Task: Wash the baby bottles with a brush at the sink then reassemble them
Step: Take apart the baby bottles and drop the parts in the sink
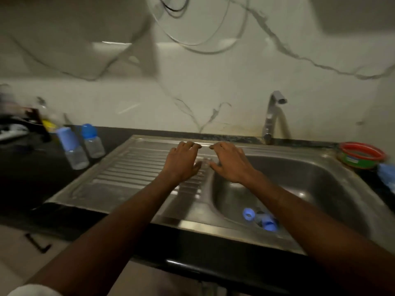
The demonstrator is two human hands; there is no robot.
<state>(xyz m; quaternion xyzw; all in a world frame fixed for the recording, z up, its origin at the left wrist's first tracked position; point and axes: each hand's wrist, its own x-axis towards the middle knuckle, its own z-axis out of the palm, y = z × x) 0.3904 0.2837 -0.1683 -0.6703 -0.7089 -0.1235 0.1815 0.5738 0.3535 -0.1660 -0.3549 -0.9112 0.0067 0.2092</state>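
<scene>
Two baby bottles with blue caps are shown standing upright and close together on the dark worktop, just left of the ribbed draining board; both appear fully assembled and clear, though blur prevents it being told whether they are clean. In the basin of the sink, near its front wall, several small blue parts are seen lying loose, judged to be collars or teats from bottles, partly hidden by the right forearm. The left hand and the right hand are held side by side above the divide between draining board and basin, palms down, fingers spread and only loosely bent; nothing is gripped by either. The tap stands at the back rim, and no water can be seen running. A red-rimmed green tub rests on the worktop at the right, beside a blurred blue object that cannot be identified; no brush can be made out. The step in hand is judged to lie between handling operations, with washing not yet under way. The next move is expected to call for a piece to be taken up and for a brush to be located before scrubbing
</scene>
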